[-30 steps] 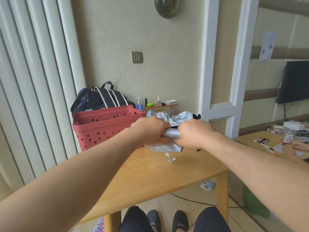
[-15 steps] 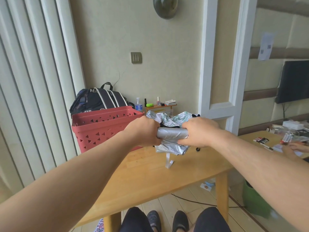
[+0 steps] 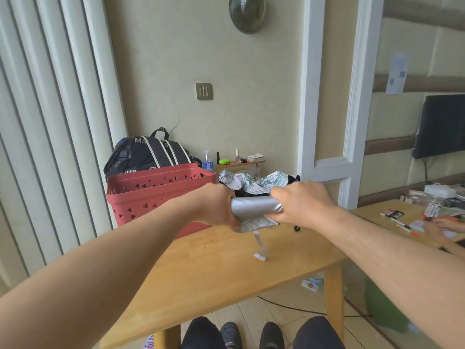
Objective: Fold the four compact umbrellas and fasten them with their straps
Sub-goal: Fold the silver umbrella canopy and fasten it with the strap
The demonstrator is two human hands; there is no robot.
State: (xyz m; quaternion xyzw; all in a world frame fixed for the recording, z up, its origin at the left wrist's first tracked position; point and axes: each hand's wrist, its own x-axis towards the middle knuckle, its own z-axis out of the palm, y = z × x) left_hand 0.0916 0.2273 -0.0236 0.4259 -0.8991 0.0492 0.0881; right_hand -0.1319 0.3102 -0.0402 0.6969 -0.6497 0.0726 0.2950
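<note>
The left hand (image 3: 217, 206) and right hand (image 3: 299, 204) were clamped on opposite ends of the silver umbrella (image 3: 255, 210), held just above the counter (image 3: 226, 270). Over the last second they had drawn apart, baring more of the rolled canopy between them. Its strap (image 3: 259, 244) dangled unfastened, tip near the counter, so wrapping probably remained. A patterned umbrella (image 3: 251, 182) lay behind, beside the red basket (image 3: 156, 195).
</note>
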